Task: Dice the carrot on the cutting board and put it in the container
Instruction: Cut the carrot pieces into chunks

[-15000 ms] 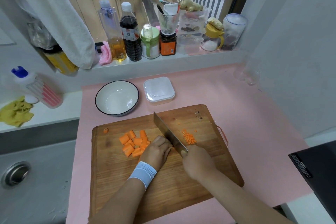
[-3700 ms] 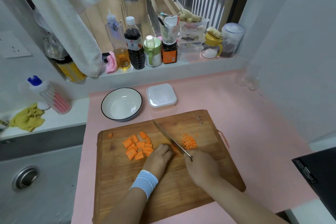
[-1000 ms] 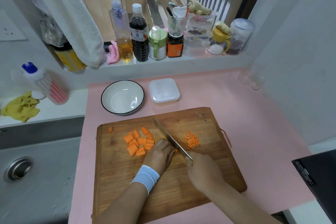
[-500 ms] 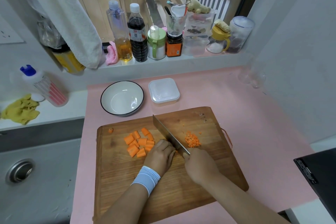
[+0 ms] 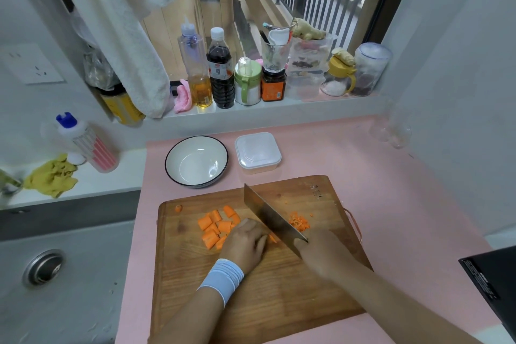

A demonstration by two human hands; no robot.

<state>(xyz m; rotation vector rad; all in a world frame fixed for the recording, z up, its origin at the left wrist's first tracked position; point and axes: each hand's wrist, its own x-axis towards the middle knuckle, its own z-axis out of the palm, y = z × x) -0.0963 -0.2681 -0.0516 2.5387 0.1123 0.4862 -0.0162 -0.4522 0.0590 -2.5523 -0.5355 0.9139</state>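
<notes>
"Carrot chunks [image 5: 216, 227], where are they?"

"On the cutting board [image 5: 279, 301], heaped just left of my left hand [image 5: 247, 243]. A small diced pile [image 5: 299, 223] lies on the other side of the knife [image 5: 272, 218]."

"And your hands?"

"Close together, with the blade between them. My left hand is curled, its fingertips holding a carrot piece [image 5: 273, 238] down on the board, right against the blade. My right hand [image 5: 321, 253] is wrapped around the knife's handle."

"The container [image 5: 257, 152]?"

"Lid on, sitting on the pink mat [image 5: 391, 176] beyond the board, just beside a white bowl [image 5: 196, 160]."
</notes>
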